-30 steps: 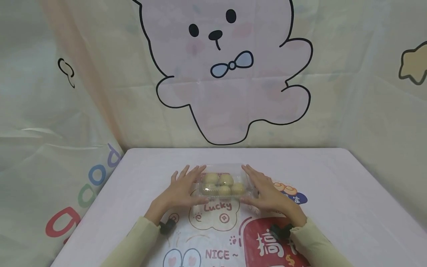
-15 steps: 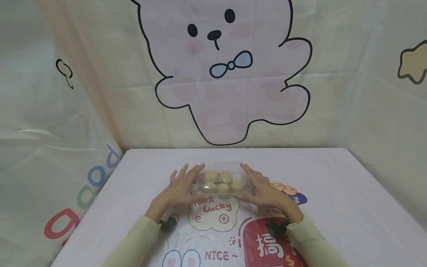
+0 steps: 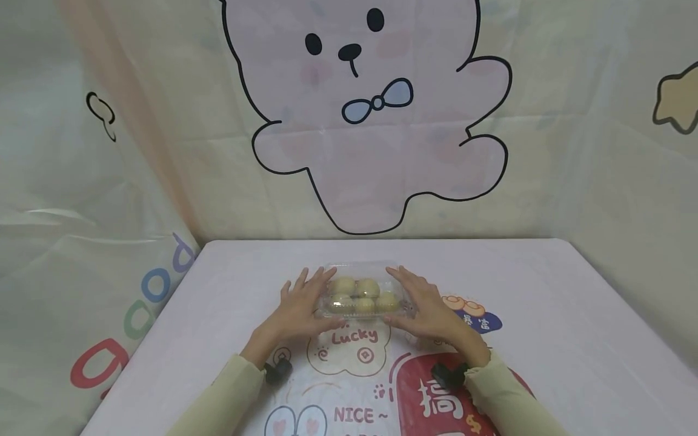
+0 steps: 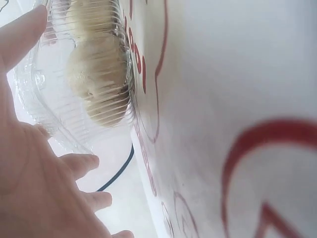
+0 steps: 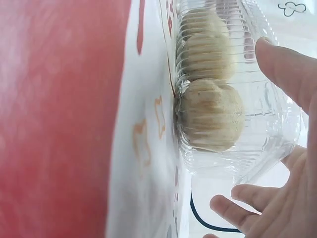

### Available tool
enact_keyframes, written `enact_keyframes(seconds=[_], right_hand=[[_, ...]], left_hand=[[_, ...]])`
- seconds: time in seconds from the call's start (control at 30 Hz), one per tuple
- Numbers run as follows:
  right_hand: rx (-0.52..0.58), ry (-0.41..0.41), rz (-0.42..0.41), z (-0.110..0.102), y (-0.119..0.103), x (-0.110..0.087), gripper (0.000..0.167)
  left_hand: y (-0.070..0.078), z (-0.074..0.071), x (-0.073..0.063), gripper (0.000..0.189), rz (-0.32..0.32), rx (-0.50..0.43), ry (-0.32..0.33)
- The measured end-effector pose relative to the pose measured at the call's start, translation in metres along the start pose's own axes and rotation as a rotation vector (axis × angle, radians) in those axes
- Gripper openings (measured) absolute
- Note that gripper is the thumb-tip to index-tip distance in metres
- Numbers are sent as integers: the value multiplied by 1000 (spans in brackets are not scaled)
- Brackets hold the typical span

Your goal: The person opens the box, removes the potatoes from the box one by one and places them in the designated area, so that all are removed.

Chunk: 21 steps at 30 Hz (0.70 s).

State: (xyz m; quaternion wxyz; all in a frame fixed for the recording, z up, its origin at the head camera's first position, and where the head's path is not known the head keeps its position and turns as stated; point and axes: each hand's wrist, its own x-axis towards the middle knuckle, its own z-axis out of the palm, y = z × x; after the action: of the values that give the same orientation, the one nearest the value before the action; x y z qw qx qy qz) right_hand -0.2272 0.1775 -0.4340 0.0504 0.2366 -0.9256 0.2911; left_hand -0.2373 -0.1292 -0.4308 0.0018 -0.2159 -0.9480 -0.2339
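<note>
A clear ribbed plastic box (image 3: 364, 272) stands on the table, with several pale yellow balls (image 3: 368, 288) inside it. My left hand (image 3: 299, 312) is spread at its left end, thumb by the near edge and fingers toward the far corner. In the left wrist view the thumb (image 4: 27, 32) lies straight along the lid's rim. At the right end, my right hand (image 3: 428, 309) takes a mirrored pose, its index fingertip overlapping the lid in the head view. The right thumb (image 5: 282, 59) reaches over the lid in the right wrist view, the other fingers extended behind it.
The white table (image 3: 545, 315) carries a printed "Lucky" drawing (image 3: 349, 351) and a red patch (image 3: 431, 399). Behind it hangs a backdrop with a cartoon bear (image 3: 360, 175). A dark cable (image 5: 203, 218) curves beyond the box in the right wrist view.
The box has slid slightly away from me over the printed drawing. Both hands moved along with it, and the right hand shifted a little to the left.
</note>
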Motion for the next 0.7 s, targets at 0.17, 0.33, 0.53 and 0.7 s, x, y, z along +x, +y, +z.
enact_keyframes(seconds=[0.17,0.33,0.53,0.7], right_hand=[[11,2,16,3,1,0,93],[35,1,33,5,2,0,92],[67,15,39,7,2,0,90],[85,16,43,9,2,0,90]], left_hand=[[1,1,-1,105,-21,-33,-11],[2,0,-1,106,-31,-48,-10],[1,1,0,107,-43,-43,-17],[0,3,0,106,-47,-40,-16]])
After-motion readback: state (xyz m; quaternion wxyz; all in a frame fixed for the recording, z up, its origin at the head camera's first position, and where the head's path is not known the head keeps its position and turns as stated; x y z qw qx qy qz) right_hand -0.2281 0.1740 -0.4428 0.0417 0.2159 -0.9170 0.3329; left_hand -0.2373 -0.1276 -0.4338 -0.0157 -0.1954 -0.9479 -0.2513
